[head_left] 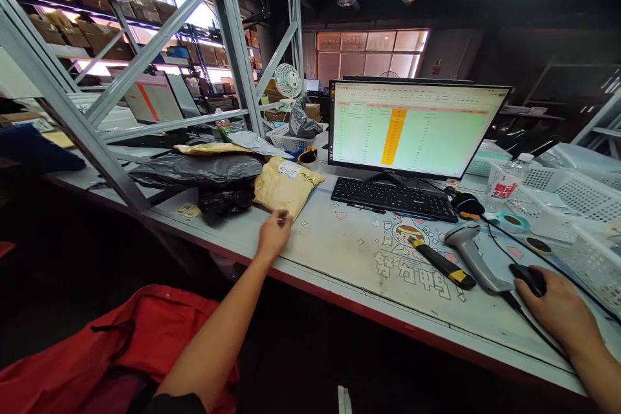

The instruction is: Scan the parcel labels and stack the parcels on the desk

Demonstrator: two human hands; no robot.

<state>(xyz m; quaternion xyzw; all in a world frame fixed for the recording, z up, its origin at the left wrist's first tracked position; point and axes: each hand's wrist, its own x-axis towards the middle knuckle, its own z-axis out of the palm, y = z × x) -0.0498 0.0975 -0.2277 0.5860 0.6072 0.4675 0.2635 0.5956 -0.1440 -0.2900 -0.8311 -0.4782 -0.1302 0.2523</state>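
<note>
My left hand is at the near edge of a yellow mailing envelope with a white label. Its fingers are curled together around a small dark spot, and I cannot make out what, if anything, they pinch. Black plastic parcels lie piled to the left of the envelope. At the right side of the desk, my right hand rests over a black computer mouse. Left of the mouse lie a grey barcode scanner and a yellow-and-black utility knife.
A monitor displaying a spreadsheet stands behind a black keyboard. White baskets, a bottle and tape rolls occupy the right side. A metal frame rises at left; red cloth hangs below the desk edge.
</note>
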